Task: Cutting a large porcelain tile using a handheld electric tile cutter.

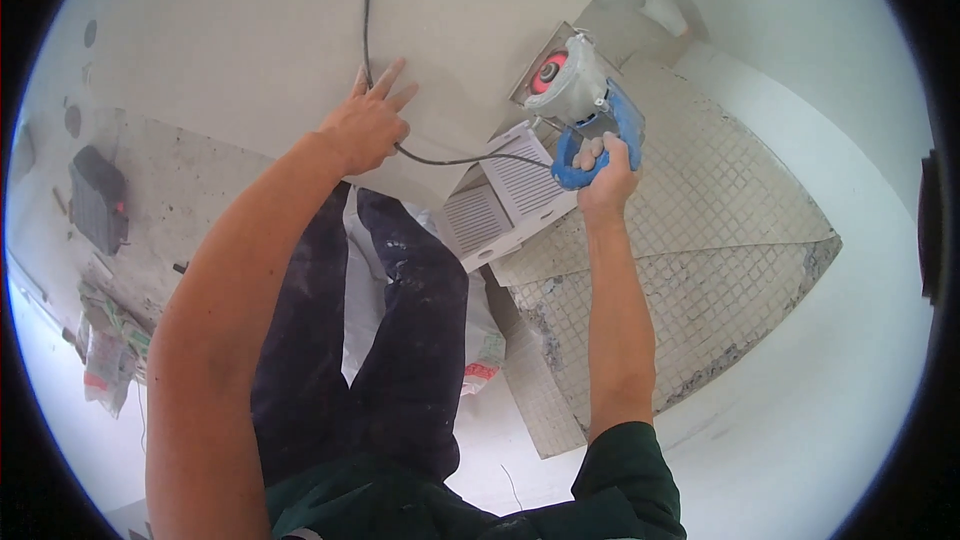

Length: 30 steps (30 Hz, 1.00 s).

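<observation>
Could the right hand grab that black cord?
Probably not: the right hand grips the blue handle of the power saw, so its fingers aren't free, though the black cord is close.

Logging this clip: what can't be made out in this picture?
All in the head view:
Underside of the blue-and-grey handheld power tool: hidden by its own body.
Part of its looped blue handle: covered by the bare right hand.
Far end of the thin black cable: cut off by the top edge.
Cable stretch at the bare left hand: covered by that hand.
Parts of the white sacking: hidden behind the dark trousers.
</observation>
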Tool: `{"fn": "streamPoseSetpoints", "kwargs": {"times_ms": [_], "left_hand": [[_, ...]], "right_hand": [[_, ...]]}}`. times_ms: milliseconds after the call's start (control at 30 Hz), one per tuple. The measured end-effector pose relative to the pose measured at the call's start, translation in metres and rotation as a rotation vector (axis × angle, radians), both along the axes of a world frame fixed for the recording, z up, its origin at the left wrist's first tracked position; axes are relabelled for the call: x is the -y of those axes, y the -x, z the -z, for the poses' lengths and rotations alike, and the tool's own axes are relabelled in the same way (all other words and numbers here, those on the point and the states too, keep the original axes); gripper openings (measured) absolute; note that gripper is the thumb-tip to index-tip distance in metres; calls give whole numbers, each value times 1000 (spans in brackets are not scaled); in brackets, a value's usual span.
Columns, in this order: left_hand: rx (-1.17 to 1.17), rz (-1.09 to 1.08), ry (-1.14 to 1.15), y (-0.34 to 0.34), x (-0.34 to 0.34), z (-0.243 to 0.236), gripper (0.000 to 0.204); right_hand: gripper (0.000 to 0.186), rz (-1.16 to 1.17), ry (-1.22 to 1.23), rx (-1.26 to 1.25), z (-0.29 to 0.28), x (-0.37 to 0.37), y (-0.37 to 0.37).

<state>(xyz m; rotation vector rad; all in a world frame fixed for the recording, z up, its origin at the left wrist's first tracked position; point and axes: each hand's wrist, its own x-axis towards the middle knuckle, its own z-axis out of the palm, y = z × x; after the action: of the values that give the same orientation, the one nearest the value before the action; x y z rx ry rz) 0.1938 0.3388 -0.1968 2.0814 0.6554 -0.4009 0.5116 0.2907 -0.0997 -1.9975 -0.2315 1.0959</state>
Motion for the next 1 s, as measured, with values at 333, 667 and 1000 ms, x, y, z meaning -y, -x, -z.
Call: {"fn": "streamPoseSetpoints", "kwargs": {"times_ms": [333, 667, 1000], "left_hand": [[-11, 17, -7, 0, 1, -2, 22], [0, 7, -17, 1, 5, -1, 25], [-6, 5, -2, 0, 5, 0, 26]], "right_hand": [[9, 76, -30, -23, -3, -2, 5], [8, 14, -9, -7, -2, 0, 5], [8, 22, -21, -26, -1, 4, 4]]}}
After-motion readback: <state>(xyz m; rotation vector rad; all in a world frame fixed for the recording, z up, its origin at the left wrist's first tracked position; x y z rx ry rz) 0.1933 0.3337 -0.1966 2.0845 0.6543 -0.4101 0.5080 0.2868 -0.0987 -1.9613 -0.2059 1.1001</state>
